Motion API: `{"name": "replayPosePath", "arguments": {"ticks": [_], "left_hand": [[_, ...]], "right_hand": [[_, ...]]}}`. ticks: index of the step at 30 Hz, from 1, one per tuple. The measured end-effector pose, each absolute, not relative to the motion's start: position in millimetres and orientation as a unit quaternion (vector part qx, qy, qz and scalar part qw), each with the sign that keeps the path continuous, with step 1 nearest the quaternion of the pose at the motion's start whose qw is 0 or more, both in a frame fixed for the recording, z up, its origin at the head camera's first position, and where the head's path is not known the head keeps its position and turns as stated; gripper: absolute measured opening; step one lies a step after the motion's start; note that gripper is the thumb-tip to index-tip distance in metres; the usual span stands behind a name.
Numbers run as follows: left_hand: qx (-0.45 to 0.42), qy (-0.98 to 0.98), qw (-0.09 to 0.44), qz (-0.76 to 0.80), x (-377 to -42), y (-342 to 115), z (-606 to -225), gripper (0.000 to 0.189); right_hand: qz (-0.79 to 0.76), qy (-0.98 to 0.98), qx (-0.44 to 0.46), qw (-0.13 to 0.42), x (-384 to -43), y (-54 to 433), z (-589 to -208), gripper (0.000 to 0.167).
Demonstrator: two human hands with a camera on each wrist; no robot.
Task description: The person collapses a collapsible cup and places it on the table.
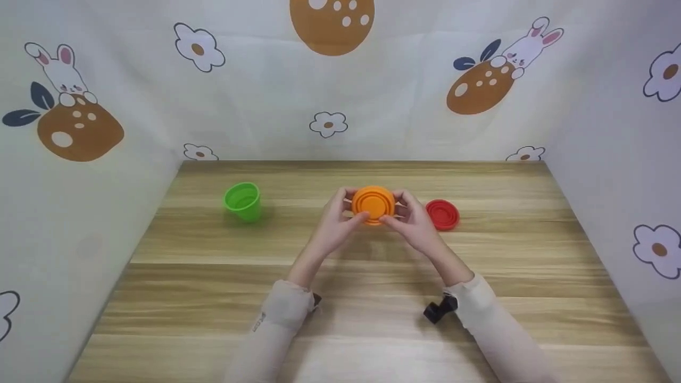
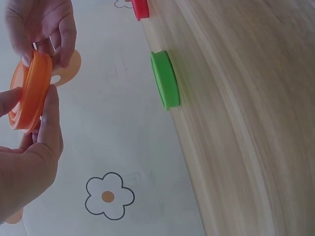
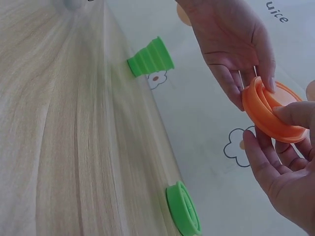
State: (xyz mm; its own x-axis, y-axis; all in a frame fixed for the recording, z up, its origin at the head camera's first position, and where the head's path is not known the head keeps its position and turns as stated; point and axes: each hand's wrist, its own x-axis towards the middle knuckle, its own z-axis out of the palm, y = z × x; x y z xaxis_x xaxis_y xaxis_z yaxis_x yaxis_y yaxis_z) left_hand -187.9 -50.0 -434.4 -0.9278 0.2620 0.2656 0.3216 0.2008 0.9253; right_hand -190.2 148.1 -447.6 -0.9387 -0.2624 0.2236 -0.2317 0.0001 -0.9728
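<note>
An orange collapsible cup (image 1: 373, 206), folded into a flat ringed disc, is held up above the table between both hands. My left hand (image 1: 338, 221) pinches its left side, thumb on the ringed face and fingers behind the rim. On the opposite side my right hand (image 1: 412, 221) grips it the same way. In the right wrist view the left thumb and right thumb press on the orange cup's (image 3: 266, 110) inner rings. A folded red cup (image 1: 442, 215) lies on the table just right of the right hand.
A green cup (image 1: 243, 202), extended to full height, stands at the left of the wooden table (image 1: 186, 298). A folded green cup (image 2: 166, 80) sits on the table in both wrist views, hidden behind the hands in the head view. Printed cloth walls (image 1: 255, 96) surround the table.
</note>
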Motion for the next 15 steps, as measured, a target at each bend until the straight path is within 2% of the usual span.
{"name": "replayPosePath", "arguments": {"ticks": [7, 15], "left_hand": [[-0.178, -0.785, 0.032, -0.593, -187.7, -53.8, -434.4, 0.041], [-0.171, -0.768, 0.01, -0.617, -187.5, -55.5, -433.8, 0.036]], "right_hand": [[-0.696, 0.695, -0.178, 0.021, -189.8, 149.5, -447.4, 0.038], [-0.697, 0.697, -0.167, 0.012, -192.5, 149.9, -450.0, 0.038]]}}
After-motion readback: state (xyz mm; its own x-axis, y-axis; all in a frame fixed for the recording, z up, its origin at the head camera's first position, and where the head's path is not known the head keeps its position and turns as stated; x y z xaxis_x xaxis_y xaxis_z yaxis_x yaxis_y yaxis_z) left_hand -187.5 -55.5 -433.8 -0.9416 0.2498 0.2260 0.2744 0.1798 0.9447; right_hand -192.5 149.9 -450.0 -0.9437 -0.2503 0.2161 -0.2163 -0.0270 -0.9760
